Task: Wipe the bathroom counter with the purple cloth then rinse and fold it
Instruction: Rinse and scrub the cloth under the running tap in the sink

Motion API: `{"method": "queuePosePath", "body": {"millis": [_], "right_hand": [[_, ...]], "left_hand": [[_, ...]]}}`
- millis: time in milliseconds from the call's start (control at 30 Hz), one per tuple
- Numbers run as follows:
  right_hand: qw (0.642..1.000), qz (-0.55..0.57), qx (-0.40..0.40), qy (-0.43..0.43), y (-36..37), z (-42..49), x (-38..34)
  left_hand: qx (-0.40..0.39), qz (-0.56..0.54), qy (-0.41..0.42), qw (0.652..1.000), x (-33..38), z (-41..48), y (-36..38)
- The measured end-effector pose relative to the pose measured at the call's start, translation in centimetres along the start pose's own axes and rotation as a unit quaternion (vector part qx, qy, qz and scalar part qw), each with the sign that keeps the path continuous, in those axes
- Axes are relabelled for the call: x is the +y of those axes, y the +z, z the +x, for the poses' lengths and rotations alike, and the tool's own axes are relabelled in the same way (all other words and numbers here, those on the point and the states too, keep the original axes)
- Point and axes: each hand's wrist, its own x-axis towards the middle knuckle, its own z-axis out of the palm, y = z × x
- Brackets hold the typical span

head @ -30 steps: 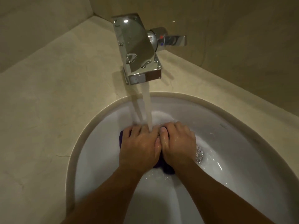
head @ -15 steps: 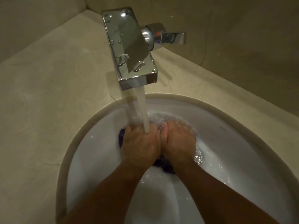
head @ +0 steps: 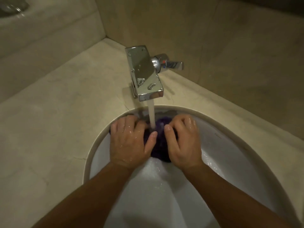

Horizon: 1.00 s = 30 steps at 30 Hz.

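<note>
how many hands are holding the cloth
2: the left hand grips the cloth on its left, the right hand on its right, under the tap.

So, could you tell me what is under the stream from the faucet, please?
The bunched purple cloth, gripped by the left hand and right hand in the sink. The hands cover its sides; the drain is not visible.

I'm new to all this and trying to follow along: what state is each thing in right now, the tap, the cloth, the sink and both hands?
faucet: on, water streaming from its spout.
purple cloth: wet, bunched up, under the stream.
left hand: wet, grips the cloth.
right hand: wet, grips the cloth.
sink: wet, water running down the basin.
</note>
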Motion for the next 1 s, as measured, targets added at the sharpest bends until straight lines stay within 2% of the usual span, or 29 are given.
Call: {"method": "queuePosePath", "body": {"millis": [100,233,333,400,533,633,767,867,933,1000], "right_hand": [[0.998,-0.011,0.014,0.056,0.5,-0.6,0.9],[0.988,-0.021,-0.072,0.137,2.8,-2.1,2.7],[0.989,-0.063,-0.082,0.107,4.2,-3.6,3.5],[0.987,-0.108,-0.075,0.093,4.8,-3.9,4.0],[0.981,-0.166,-0.068,0.075,5.5,-3.2,4.6],[0.976,-0.192,-0.072,0.075,5.7,-2.5,4.8],[0.962,-0.217,-0.142,0.081,6.1,-1.7,5.4],[0.948,-0.255,-0.169,0.088,6.5,-1.5,5.9],[0.949,-0.259,-0.156,0.088,6.5,-1.5,5.8],[0.962,-0.225,-0.126,0.092,6.1,-1.2,5.3]], "left_hand": [[-0.023,0.013,-0.004,1.000,0.2,-0.6,0.6],[-0.087,0.002,0.028,0.996,1.2,-1.9,3.3],[-0.121,-0.023,0.070,0.990,0.8,-3.1,5.0],[-0.110,-0.008,0.089,0.990,0.4,-3.4,5.8],[-0.109,0.035,0.084,0.990,0.8,-3.1,5.9],[-0.145,0.062,0.075,0.985,1.4,-2.4,5.8],[-0.219,0.116,0.010,0.969,2.2,-1.4,5.8],[-0.282,0.116,0.013,0.952,2.6,-0.8,5.5],[-0.276,0.104,0.047,0.954,2.7,-0.4,5.3],[-0.237,0.081,0.055,0.967,3.0,0.1,5.2]]}}
